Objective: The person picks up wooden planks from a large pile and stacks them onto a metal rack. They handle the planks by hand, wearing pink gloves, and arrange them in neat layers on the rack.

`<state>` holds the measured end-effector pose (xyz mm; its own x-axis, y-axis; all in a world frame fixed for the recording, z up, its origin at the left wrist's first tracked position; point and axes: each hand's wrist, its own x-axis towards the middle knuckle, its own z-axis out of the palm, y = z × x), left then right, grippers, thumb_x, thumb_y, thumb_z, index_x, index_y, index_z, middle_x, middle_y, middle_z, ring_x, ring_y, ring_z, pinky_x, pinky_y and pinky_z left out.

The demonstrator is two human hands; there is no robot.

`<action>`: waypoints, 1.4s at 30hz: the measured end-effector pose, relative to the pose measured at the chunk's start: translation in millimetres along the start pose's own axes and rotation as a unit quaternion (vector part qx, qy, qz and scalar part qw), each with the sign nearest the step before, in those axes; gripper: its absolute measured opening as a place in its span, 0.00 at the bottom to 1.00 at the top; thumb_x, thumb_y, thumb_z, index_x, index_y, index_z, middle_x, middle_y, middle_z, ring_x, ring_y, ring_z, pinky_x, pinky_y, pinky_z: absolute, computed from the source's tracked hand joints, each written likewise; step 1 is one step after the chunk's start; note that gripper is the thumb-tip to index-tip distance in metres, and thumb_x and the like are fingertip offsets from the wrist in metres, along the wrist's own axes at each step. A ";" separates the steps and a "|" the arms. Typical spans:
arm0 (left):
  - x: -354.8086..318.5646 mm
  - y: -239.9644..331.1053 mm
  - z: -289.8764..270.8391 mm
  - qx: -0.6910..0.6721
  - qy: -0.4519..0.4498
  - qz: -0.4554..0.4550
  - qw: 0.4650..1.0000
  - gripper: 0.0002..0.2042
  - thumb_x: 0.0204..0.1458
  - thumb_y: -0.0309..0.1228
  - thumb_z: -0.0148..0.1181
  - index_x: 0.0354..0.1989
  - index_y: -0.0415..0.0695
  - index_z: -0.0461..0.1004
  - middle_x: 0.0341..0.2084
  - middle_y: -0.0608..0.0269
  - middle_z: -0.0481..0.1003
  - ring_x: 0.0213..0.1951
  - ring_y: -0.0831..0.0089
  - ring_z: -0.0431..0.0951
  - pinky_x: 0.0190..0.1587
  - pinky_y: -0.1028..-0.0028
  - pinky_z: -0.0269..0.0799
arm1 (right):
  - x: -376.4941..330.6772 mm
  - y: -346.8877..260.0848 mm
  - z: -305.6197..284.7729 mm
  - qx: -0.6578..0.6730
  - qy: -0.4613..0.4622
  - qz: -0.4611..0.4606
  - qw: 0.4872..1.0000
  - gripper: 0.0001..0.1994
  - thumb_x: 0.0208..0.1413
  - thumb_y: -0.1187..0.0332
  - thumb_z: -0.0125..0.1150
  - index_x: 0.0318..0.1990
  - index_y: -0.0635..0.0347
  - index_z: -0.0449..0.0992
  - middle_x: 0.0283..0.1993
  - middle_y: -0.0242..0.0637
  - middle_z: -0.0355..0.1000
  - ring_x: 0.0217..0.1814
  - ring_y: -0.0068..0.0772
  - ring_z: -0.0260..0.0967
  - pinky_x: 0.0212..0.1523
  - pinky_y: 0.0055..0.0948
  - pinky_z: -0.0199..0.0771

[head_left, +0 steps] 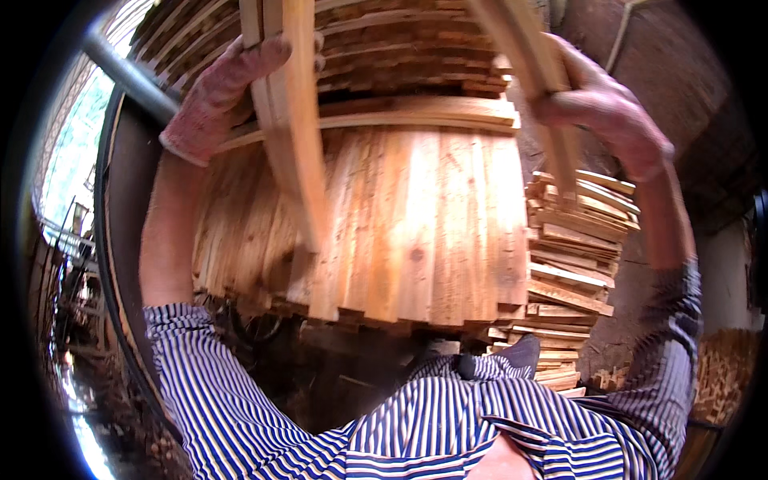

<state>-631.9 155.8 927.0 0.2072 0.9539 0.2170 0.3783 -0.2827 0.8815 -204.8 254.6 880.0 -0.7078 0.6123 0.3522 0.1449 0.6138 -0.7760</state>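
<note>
My left hand (228, 96), in a pinkish work glove, is closed round a pair of long wooden strips (288, 120) held side by side. Their near ends hang over a layer of planks (416, 240) laid edge to edge in front of me. On the right, my gloved right hand (604, 112) grips more wooden strips (532, 56), blurred at their lower end. The thumb wraps over them, and I cannot tell how many there are. Both bundles run upward out of the picture. A couple of strips (416, 112) lie crosswise along the far edge of the plank layer.
Beyond the plank layer rises a large stack of wooden strips (384, 48). A lower pile of short wood pieces (568, 272) stands to the right. A grey metal pipe (132, 76) and a dark panel edge (120, 200) are on the left. More cut wood (724, 368) lies at far right.
</note>
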 end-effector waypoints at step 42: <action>-254.7 -214.6 -154.1 0.596 -0.080 -0.355 0.716 0.37 0.37 0.13 0.59 0.63 0.44 0.64 0.59 0.47 0.70 0.63 0.49 0.68 0.63 0.60 0.67 | -13.9 16.8 242.4 -0.324 -0.192 0.126 0.918 0.31 0.39 0.66 0.70 0.56 0.54 0.72 0.48 0.52 0.71 0.52 0.56 0.72 0.50 0.48 0.74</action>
<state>-904.9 -11.0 747.2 -0.3541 0.9033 -0.2422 0.9208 0.2916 -0.2589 -360.1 135.6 735.3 -0.7692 0.6307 -0.1023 0.6296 0.7208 -0.2900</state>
